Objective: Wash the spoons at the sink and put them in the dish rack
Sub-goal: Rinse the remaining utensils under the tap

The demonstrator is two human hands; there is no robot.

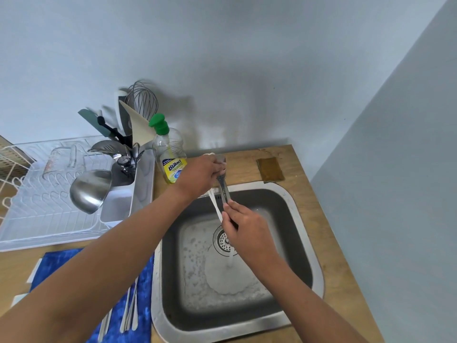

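Nearest me, unwashed spoons [128,315] lie on the blue cloth [99,280] left of the steel sink [319,276]. My right hand [244,226] pinches a spoon [223,191] under running water [229,258]; farther off, my left hand [202,174] curls on the tap [220,159]. I judge rinsing underway; next comes a carry left to the white wire dish rack [37,214].

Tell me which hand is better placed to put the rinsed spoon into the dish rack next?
The left hand, probably. It grips the spoon at its bowl end and is on the side of the dish rack, left of the sink. The right hand holds the handle end, farther from the rack.
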